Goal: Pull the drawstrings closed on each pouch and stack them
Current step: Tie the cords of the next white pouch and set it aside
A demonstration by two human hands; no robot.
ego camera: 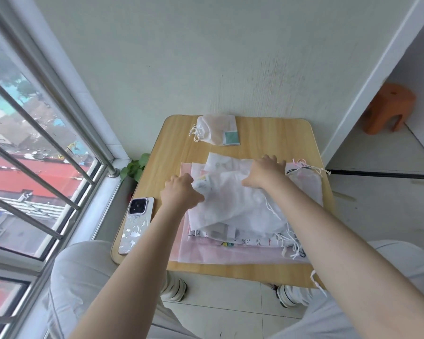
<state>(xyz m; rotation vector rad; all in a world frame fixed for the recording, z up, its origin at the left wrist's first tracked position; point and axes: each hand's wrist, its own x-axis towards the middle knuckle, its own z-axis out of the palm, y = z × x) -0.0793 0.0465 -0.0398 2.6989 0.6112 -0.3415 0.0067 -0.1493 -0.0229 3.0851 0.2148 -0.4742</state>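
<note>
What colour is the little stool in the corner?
Orange: the stool shows in the head view, on the floor at the far right.

Bright daylight from the window [34,148]; soft shadows, wide-angle bending at edges.
</note>
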